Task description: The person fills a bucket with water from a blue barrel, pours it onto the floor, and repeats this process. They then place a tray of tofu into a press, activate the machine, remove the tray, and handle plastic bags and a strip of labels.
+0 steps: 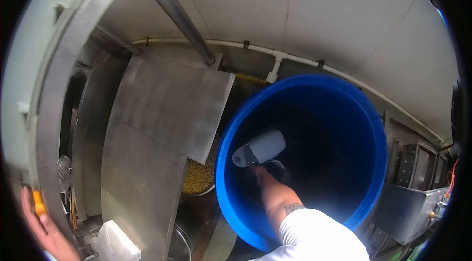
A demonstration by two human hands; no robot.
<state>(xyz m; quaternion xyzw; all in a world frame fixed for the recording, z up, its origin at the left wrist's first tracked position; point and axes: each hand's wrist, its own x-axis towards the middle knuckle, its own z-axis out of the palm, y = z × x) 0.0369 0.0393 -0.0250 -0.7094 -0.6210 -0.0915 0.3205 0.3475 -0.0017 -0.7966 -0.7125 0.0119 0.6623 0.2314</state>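
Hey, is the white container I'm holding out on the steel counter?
No, the right hand holds the white container down inside the blue barrel.

Smooth blue plastic barrel (224, 182); dull brushed-metal counter (142, 138); white cloth sleeve (319, 236).

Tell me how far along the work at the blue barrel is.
Looks done: the right hand has reached inside the blue barrel and gripped the pale container. In hand: that container, low in the barrel; the left hand is at an orange handle. Left: container not yet out; anything further, I cannot tell.
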